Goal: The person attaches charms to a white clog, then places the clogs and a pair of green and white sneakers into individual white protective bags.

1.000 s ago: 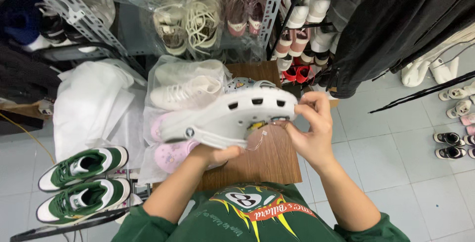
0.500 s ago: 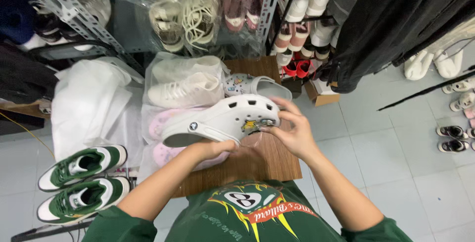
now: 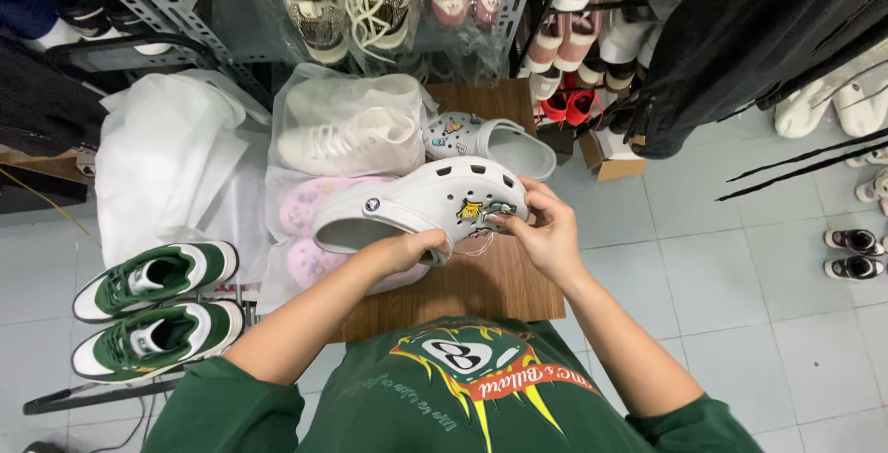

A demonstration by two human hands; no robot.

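Left hand (image 3: 412, 251) cupped under white clog (image 3: 421, 205), right hand (image 3: 546, 231) pinching a charm (image 3: 501, 209) at its toe: likely to pop loose if twisted.

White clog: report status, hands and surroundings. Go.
Left hand under the clog, gripping its side. Right hand at the toe, fingertips on the charms. Second clog on the wooden table behind. Nothing in the way.
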